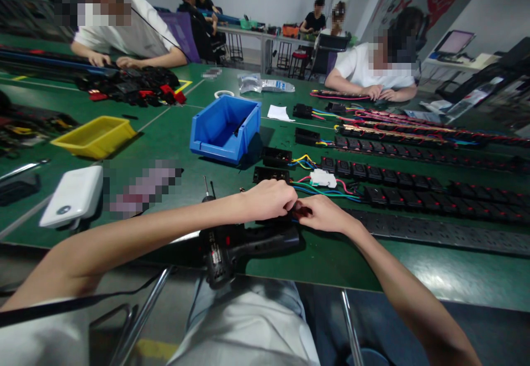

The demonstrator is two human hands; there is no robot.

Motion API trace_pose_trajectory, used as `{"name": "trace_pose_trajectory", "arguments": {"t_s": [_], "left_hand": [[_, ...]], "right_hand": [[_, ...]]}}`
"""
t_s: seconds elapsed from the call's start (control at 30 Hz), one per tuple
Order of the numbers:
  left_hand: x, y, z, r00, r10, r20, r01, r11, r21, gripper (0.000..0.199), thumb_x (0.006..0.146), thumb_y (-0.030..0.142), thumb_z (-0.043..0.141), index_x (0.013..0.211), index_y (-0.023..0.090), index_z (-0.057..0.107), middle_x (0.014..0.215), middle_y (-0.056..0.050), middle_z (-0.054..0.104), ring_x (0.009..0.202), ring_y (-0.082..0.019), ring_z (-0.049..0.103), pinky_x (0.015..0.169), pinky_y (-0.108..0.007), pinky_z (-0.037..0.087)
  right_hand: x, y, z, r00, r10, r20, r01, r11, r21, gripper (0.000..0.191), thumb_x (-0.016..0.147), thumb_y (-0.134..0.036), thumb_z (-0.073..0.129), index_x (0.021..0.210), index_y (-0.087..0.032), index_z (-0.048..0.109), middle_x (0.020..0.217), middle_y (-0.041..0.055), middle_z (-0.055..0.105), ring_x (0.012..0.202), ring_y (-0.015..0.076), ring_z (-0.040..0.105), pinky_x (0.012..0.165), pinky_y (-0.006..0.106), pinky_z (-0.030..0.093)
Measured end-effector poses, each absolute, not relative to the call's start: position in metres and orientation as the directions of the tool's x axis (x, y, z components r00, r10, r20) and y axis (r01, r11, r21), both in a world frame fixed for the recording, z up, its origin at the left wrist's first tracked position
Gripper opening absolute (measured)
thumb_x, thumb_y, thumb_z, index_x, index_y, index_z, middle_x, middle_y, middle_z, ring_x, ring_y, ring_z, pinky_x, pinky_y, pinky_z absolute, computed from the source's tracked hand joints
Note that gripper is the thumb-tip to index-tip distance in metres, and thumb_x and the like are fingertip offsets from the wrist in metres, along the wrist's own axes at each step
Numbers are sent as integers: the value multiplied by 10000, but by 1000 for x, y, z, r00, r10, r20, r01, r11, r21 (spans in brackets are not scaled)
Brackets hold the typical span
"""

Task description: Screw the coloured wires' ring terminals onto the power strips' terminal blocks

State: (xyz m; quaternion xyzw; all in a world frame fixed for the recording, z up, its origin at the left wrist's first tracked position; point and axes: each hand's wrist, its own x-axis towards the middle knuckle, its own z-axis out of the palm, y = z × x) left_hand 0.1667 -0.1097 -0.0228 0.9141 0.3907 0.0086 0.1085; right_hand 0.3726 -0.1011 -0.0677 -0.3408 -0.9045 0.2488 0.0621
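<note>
My left hand (268,197) is closed, its fingers curled down over the near end of a long black power strip (434,232). Beside it, my right hand (323,213) is pinched shut at the same end, fingertips close to the left ones. What lies between the fingers is hidden. Just beyond my hands sits an open black end housing (270,175) with coloured wires (331,191) running right to a row of black sockets. A black power screwdriver (221,255) lies under my left forearm, near the table edge.
A blue bin (226,150) and a yellow tray (97,138) stand ahead and left. A white power bank (73,196) lies at the left. More wired strips (397,148) line the right side. Two co-workers sit across the green table (165,117); others are farther back.
</note>
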Motion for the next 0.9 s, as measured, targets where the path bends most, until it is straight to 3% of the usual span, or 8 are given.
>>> {"name": "trace_pose_trajectory", "arguments": {"t_s": [0.3,0.53,0.7,0.9], "left_hand": [[172,-113,-17,688,722,-76,722,-670,173,162,708,118,586,798,221,673,777,-28,678,706,-202,651,560,-247,395],[168,-109,-17,672,738,-63,733,-650,201,175,711,106,566,785,230,665,733,-9,663,665,-183,627,535,-246,341],[163,-105,-21,707,705,-53,698,-684,214,170,730,134,588,827,234,686,759,-13,667,674,-168,620,543,-241,335],[163,-100,-22,812,584,-9,578,-801,159,153,769,84,564,810,197,658,733,-20,647,681,-164,621,553,-253,335]], "right_hand": [[374,-100,-72,-777,628,-39,565,668,-484,94,800,-212,535,832,-154,602,737,4,602,634,72,459,625,196,257],[373,-101,-69,-757,650,-66,599,650,-469,46,754,-185,546,753,-149,574,662,-22,556,584,53,413,599,195,228],[373,-101,-69,-750,659,-63,608,648,-459,39,740,-175,544,715,-146,551,619,-31,524,569,50,398,595,197,219],[373,-101,-71,-770,637,-49,577,661,-480,78,771,-187,541,809,-160,603,718,-12,598,612,62,454,613,194,253]]}}
